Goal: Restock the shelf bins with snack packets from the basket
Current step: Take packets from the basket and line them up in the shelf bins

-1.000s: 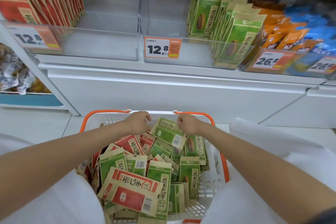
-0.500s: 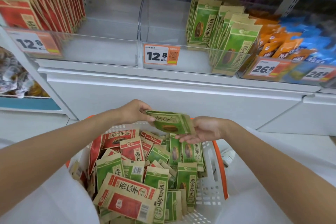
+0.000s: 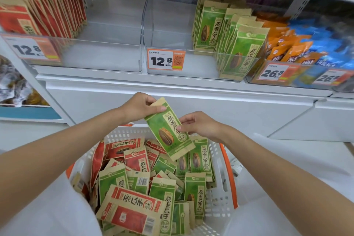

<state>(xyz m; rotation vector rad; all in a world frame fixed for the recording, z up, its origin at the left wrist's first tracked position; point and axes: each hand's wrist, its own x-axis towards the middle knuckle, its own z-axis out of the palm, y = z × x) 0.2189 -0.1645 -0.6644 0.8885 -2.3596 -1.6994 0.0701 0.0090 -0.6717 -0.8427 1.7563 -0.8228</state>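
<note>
Above the white basket (image 3: 220,193), the left hand (image 3: 139,107) pinches the top of a green packet (image 3: 169,130) while the right hand (image 3: 199,125) pinches its side; shelf bins (image 3: 191,57) sit beyond.

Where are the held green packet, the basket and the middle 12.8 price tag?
held green packet (image 3: 165,128): head view, printed front.
basket (image 3: 221,197): head view, right wall.
middle 12.8 price tag (image 3: 161,61): head view, number panel.

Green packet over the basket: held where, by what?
The green packet: the left hand pinches its top end; the right hand pinches its side edge.
</note>
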